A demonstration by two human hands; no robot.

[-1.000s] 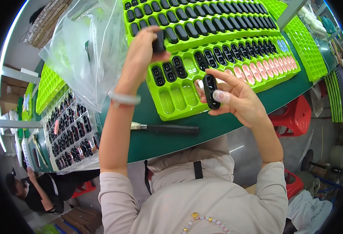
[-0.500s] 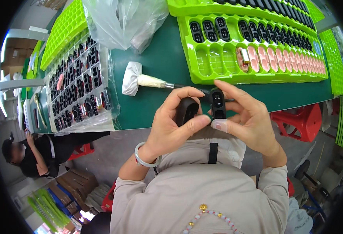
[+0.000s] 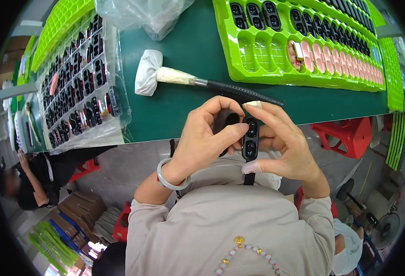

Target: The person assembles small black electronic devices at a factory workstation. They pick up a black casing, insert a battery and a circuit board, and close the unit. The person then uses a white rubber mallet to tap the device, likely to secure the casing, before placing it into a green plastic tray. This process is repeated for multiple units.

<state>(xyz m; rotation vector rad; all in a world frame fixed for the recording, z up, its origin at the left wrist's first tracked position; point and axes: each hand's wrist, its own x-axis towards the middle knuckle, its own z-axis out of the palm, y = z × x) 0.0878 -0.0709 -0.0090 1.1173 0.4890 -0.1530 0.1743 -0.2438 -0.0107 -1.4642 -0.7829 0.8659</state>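
Green-topped workbench [image 3: 188, 106] runs across the upper view, w/ the person's lap and beige top below it. Held just off the bench's near edge, in front of the chest, is a small black two-slot part [image 3: 250, 139], upright, pinched top and bottom by the right hand [image 3: 283, 145], index on its upper end, thumb under. Left hand [image 3: 202, 138] is curled round a second dark rounded piece [image 3: 225, 122], thumb pressing across toward the slotted part; the two pieces touch or nearly so, can't tell if mated. Looks like a fit/press-together step, mid-way; next move prob. calls for lining edges square and a firm squeeze w/o slipping. Behind the hands lies a black-handled brush [image 3: 198, 80] w/ white cloth-wrapped head. Further back, a bright green tray [image 3: 239, 50] holds black parts in rows, some pink-lined pockets. At left, a clear tray [image 3: 80, 87] of black parts; clear plastic bag [image 3: 142, 14] above.
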